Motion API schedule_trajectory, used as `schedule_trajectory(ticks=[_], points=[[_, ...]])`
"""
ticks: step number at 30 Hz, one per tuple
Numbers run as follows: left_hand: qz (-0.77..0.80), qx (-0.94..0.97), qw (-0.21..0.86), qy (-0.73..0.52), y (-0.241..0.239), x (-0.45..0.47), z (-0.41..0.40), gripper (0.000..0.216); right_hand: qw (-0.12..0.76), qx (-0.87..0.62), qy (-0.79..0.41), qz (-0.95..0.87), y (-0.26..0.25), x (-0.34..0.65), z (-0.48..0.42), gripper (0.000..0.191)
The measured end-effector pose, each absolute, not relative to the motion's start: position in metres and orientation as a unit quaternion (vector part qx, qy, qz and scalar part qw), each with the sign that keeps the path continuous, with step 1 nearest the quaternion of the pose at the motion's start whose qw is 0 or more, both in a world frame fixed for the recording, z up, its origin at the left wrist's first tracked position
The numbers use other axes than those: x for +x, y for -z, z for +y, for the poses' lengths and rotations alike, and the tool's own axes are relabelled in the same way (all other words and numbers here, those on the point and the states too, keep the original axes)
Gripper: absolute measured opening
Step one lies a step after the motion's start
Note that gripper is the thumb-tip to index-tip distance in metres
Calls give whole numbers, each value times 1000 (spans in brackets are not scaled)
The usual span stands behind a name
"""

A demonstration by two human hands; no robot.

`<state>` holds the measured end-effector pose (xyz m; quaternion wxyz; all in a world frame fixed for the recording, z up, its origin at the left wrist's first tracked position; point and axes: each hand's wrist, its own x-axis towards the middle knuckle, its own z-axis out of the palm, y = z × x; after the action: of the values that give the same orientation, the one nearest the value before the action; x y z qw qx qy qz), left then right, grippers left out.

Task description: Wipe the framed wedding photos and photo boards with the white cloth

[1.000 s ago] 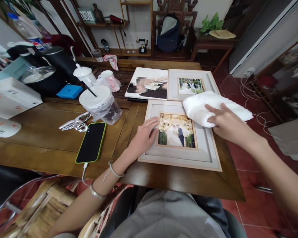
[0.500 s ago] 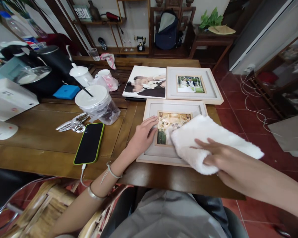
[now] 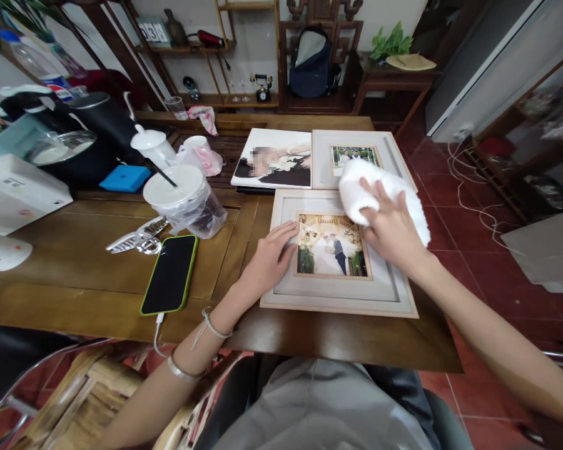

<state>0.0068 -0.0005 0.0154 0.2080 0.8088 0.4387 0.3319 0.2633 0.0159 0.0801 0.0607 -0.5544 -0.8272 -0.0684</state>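
A light wooden picture frame [image 3: 281,300] lies flat near the table's front edge, a photo of a couple in its middle. My left hand [image 3: 274,253] rests with outstretched fingers on the frame's left side. At the frame's upper right corner, my right hand [image 3: 391,225] grips a bunched white towel [image 3: 356,184]. The towel covers that corner and overlaps the lower part of a second picture frame [image 3: 394,153] behind it. Left of this second frame lies a white-edged photo print [image 3: 281,159], its picture partly blurred out.
A phone [image 3: 170,275] with a charging cable, a silver hair clip [image 3: 136,236] and a lidded drink cup [image 3: 182,197] in a plastic bag stand to the left. Farther back are a blue box [image 3: 125,179] and a white lidded cup [image 3: 152,145]. The wooden table [image 3: 98,281] ends at the right.
My right hand and the towel have moved up and away from me, from the frame's lower right to its upper right corner, uncovering the photo. My left hand stays in place.
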Motion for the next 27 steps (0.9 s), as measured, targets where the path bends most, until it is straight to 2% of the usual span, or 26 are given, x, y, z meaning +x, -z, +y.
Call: schedule_trajectory(ticks=[3, 8, 13, 18, 21, 24, 27], points=[[433, 809, 214, -336, -16, 7, 0, 31, 62, -569, 103, -813, -73, 277, 43, 40], [434, 806, 208, -345, -15, 8, 0, 30, -15, -497, 67, -865, -74, 266, 22, 41], [437, 806, 200, -345, -16, 9, -1, 30, -50, -420, -89, -902, -96, 246, -49, 45], [445, 803, 207, -338, -18, 9, -2, 33, -32, -338, -225, -913, -124, 240, -87, 43], [450, 801, 214, -331, -20, 9, -3, 35, -22, -412, -207, -887, -122, 239, -74, 39], [460, 799, 217, -321, -21, 8, -4, 37, 16, -534, -121, -837, -108, 234, -40, 34], [466, 799, 220, -311, -21, 8, -4, 38, 68, -562, -38, -824, -91, 223, -2, 35]])
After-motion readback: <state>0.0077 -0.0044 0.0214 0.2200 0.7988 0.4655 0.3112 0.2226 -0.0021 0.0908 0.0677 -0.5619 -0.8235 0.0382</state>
